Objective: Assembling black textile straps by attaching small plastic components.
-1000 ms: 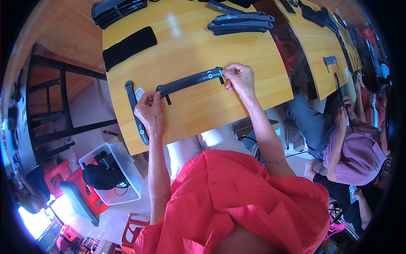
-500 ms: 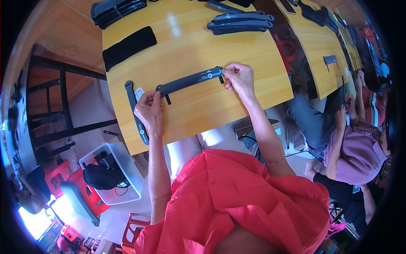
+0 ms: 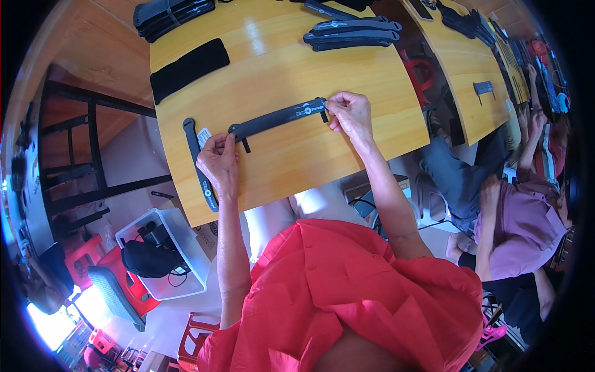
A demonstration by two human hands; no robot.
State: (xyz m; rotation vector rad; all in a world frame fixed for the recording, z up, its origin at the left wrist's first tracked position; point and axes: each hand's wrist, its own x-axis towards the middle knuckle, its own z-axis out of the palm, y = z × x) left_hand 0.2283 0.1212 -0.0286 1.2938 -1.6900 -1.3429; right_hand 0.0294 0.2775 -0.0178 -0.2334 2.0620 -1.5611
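A dark grey strap (image 3: 279, 118) with white print is stretched flat over the wooden table (image 3: 273, 177), tilted up toward the right. My left hand (image 3: 218, 162) pinches its left end between thumb and fingers. At the other end, my right hand (image 3: 351, 115) pinches the strap's right tip. Short black tabs (image 3: 246, 146) stick out below it near both ends. Beside my left hand, a second strap (image 3: 197, 155) with a rounded end lies near the table's left edge, a small white label (image 3: 204, 136) next to it.
Straps are piled (image 3: 352, 34) at the far right of the table; a banded bundle (image 3: 170, 17) lies far left. Nearer stands a folded black cloth-like piece (image 3: 189, 69). A translucent bin (image 3: 192, 266) sits on the floor at left. Co-workers (image 3: 520, 229) sit at another table (image 3: 471, 93) on the right.
Both my hands and the strap hold still. On the right, a co-worker's arms and hands have shifted.
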